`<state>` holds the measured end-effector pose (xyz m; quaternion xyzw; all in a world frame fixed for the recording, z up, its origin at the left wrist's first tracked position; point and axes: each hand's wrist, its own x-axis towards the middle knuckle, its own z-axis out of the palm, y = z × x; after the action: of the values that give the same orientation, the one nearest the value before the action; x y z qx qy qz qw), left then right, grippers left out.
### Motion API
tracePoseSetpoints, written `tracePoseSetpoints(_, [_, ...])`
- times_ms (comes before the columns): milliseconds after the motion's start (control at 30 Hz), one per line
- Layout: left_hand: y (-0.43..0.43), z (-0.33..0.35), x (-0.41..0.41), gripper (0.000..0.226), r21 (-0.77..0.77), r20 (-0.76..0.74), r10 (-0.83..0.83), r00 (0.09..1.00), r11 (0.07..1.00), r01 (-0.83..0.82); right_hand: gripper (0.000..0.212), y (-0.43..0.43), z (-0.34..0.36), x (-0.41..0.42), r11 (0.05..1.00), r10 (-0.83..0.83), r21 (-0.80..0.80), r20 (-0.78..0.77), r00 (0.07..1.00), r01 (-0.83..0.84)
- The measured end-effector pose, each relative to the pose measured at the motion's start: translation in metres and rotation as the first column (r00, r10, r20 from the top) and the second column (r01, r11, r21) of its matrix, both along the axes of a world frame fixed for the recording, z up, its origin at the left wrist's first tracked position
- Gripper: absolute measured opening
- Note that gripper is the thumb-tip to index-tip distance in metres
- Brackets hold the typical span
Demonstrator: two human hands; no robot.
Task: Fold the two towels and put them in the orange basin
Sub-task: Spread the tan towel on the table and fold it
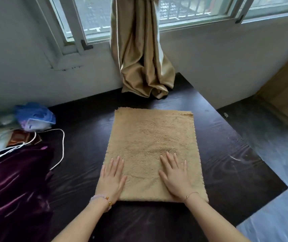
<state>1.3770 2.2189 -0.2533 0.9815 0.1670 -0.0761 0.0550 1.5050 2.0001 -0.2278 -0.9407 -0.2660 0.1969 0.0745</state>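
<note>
A tan fluffy towel [150, 137] lies flat on the dark table [227, 163], folded into a rectangle with its long side running away from me. My left hand [111, 179] presses flat on its near left corner, fingers straight. On the near right part my right hand [175, 177] lies flat too, fingers spread. No second towel and no orange basin are in view.
A beige curtain [143, 58] hangs down onto the table's far edge under the window. At the left lie a purple velvet cloth [15, 186], a white cord [59, 147] and a blue plastic bag [35, 116]. The table's edge drops to grey floor [279, 189] at the right.
</note>
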Motion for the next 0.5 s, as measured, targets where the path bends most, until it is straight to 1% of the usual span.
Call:
tracePoseSetpoints(67, [0.003, 0.0, -0.023, 0.057, 0.017, 0.001, 0.049, 0.999, 0.999, -0.049, 0.087, 0.009, 0.001, -0.011, 0.998, 0.059, 0.001, -0.007, 0.998, -0.059])
tracePoseSetpoints(167, [0.002, 0.002, -0.052, 0.057, 0.003, -0.013, 0.11, 0.994, 0.994, -0.11, 0.088, 0.018, 0.001, -0.024, 0.991, 0.134, 0.003, -0.015, 0.991, -0.134])
tracePoseSetpoints(267, [-0.004, -0.003, -0.074, 0.059, -0.062, -0.05, 0.163, 0.985, 0.984, -0.166, 0.094, 0.019, -0.001, -0.034, 0.975, 0.222, -0.006, -0.008, 0.975, -0.222])
tracePoseSetpoints(333, [-0.012, -0.003, -0.087, 0.068, -0.075, -0.023, 0.2, 0.979, 0.977, -0.202, 0.096, 0.017, -0.002, -0.039, 0.963, 0.268, -0.002, 0.014, 0.963, -0.268])
tracePoseSetpoints(367, [-0.018, -0.007, -0.091, 0.077, -0.035, 0.081, 0.192, 0.978, 0.981, -0.19, 0.096, 0.014, -0.004, -0.041, 0.958, 0.286, 0.0, 0.017, 0.958, -0.286])
tracePoseSetpoints(400, [-0.023, -0.011, -0.098, 0.087, -0.041, 0.111, 0.183, 0.977, 0.983, -0.18, 0.093, 0.011, -0.005, -0.044, 0.952, 0.306, -0.001, 0.019, 0.952, -0.306])
tracePoseSetpoints(433, [-0.027, -0.01, -0.104, 0.093, -0.061, 0.051, 0.181, 0.982, 0.982, -0.178, 0.09, 0.008, -0.005, -0.045, 0.947, 0.321, -0.001, 0.022, 0.947, -0.321])
tracePoseSetpoints(467, [-0.03, -0.009, -0.108, 0.094, -0.069, 0.047, 0.187, 0.981, 0.981, -0.183, 0.087, 0.004, -0.006, -0.046, 0.943, 0.334, 0.001, 0.028, 0.942, -0.334])
tracePoseSetpoints(500, [-0.035, -0.007, -0.112, 0.09, -0.042, 0.055, 0.199, 0.978, 0.979, -0.197, 0.084, 0.001, -0.006, -0.046, 0.937, 0.348, 0.004, 0.036, 0.937, -0.348])
